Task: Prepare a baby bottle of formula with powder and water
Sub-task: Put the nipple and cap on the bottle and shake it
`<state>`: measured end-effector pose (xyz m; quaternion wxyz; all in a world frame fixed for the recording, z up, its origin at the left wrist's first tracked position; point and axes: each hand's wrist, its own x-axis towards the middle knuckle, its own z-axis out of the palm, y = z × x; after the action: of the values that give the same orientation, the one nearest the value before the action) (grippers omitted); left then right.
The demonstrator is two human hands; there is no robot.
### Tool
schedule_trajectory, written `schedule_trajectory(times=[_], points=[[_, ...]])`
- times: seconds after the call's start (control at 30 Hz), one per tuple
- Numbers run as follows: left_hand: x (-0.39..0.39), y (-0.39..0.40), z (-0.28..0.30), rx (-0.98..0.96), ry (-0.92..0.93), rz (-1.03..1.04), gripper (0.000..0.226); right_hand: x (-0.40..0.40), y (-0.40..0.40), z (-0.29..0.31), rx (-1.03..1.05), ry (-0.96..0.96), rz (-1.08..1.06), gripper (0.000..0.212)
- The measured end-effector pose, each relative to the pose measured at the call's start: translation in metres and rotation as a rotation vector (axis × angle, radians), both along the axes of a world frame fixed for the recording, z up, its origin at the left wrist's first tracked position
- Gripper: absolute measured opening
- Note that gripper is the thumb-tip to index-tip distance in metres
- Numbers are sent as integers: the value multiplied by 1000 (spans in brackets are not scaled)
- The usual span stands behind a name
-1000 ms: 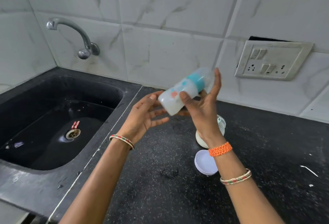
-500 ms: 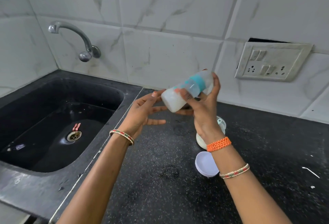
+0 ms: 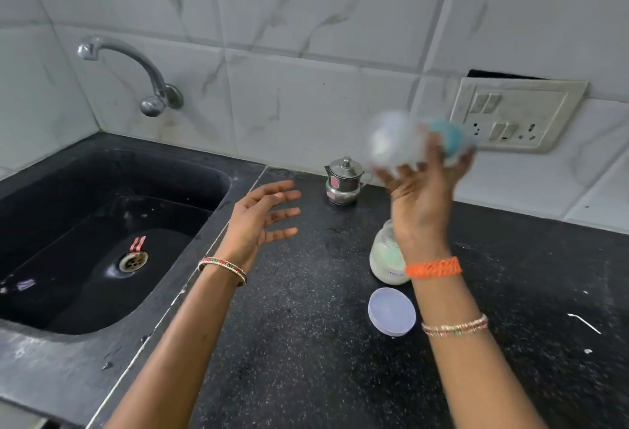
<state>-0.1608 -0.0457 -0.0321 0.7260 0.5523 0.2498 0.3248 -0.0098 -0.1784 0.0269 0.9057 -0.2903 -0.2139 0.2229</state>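
Observation:
My right hand (image 3: 422, 197) grips a baby bottle (image 3: 398, 144) with a teal collar, raised in front of the wall and blurred by motion, lying roughly sideways with its base to the left. Away from the bottle, my left hand (image 3: 262, 217) hovers over the counter with fingers spread and nothing in it. A jar of white powder (image 3: 384, 258) stands open on the black counter, partly hidden behind my right wrist. Its round pale lid (image 3: 391, 311) lies flat just in front of it.
A small steel pot with a lid (image 3: 343, 181) stands by the wall. A black sink (image 3: 102, 241) with a drain fills the left, a tap (image 3: 136, 71) above it. A switch and socket plate (image 3: 514, 115) is on the wall right behind the bottle.
The bottle has swung up and to the right in my right hand, now blurred. My left hand has come off the bottle's base and stays lower left. The steel pot is now uncovered.

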Motion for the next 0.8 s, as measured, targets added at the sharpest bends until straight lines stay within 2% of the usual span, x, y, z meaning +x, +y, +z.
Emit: schedule_trajectory(times=[0.07, 0.1, 0.13, 0.2, 0.23, 0.27, 0.3, 0.33, 0.37, 0.4, 0.43, 0.5, 0.53, 0.57, 0.6, 0.67, 0.7, 0.73, 0.8], points=[[4, -1, 1, -3, 9, -15, 23, -18, -4, -8, -213, -369, 57, 100], [6, -1, 2, -2, 6, -20, 23, -23, -4, -12, -213, -477, -5, 96], [8, -2, 3, 6, -3, -23, 23, -24, -1, -11, -153, -467, -131, 94], [10, -3, 3, 16, -28, -29, 24, -19, 6, -5, 4, -269, -383, 94], [10, -4, 2, 11, -38, -28, 24, -16, 10, -7, 31, -241, -435, 96], [11, -5, 2, 5, -40, -30, 23, -17, 14, -9, -17, -317, -421, 98], [12, -6, 1, 1, -34, -31, 22, -23, 16, -14, -130, -481, -350, 99], [12, -7, 2, -1, -23, -26, 21, -26, 16, -22, -249, -657, -242, 99], [12, -6, 1, -4, -13, -16, 21, -27, 13, -26, -287, -739, -146, 98], [12, -5, 1, -6, -14, -10, 21, -20, 13, -22, -257, -713, -101, 97], [10, -3, 0, -9, -22, -9, 22, -9, 13, -11, -188, -587, -128, 98], [4, 2, -2, -9, -27, -9, 23, 22, 15, 9, -5, -200, -221, 100], [2, 4, -3, -11, -28, -3, 23, 34, 15, 12, 19, -108, -252, 100], [1, 6, -4, -15, -31, 6, 23, 39, 16, 11, -12, -115, -226, 100], [3, 7, -3, -17, -33, 10, 23, 37, 17, 4, -112, -202, -169, 99], [8, 8, 0, -15, -26, 8, 23, 20, 19, -18, -310, -518, 26, 94], [12, 8, 2, -11, -26, 6, 23, 15, 21, -24, -327, -579, 55, 91], [15, 9, 4, -7, -30, 4, 23, 16, 24, -22, -294, -535, 23, 89], [17, 9, 7, 1, -42, 2, 22, 28, 30, -5, -144, -241, -97, 89]])
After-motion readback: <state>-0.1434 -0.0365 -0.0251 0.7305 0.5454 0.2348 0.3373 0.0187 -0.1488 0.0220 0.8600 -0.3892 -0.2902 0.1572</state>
